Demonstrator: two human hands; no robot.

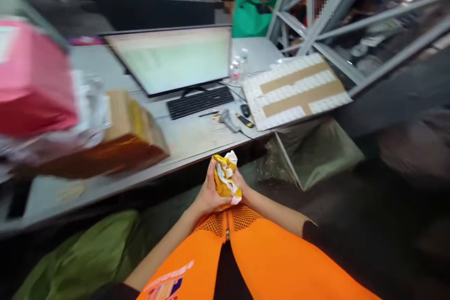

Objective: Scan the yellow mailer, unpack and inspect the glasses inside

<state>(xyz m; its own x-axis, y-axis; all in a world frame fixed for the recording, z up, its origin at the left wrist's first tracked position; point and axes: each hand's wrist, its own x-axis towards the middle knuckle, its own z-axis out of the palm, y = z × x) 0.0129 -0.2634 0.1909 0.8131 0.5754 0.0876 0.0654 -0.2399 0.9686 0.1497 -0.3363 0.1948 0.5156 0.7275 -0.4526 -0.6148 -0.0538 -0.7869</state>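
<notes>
Close to my orange vest, both hands are wrapped round a crumpled yellow and white wrapper (227, 179), one from each side. My left hand (210, 192) grips its left and lower edge, the thumb lying across the bottom. On the other side my right hand (241, 183) is partly hidden behind the crumpled bundle, its fingers closed against it. The bundle is held just short of the desk's front edge, apart from the desk.
On the desk (186, 143) stand a monitor (179, 58), keyboard (200, 101), mouse (245, 110), scanner-like grey device (229, 121) and yellow-black cutter (245, 121). Cartons (123, 140) and a pink parcel (38, 77) crowd the left. A lined bin (316, 154) sits below a label-covered board (298, 91).
</notes>
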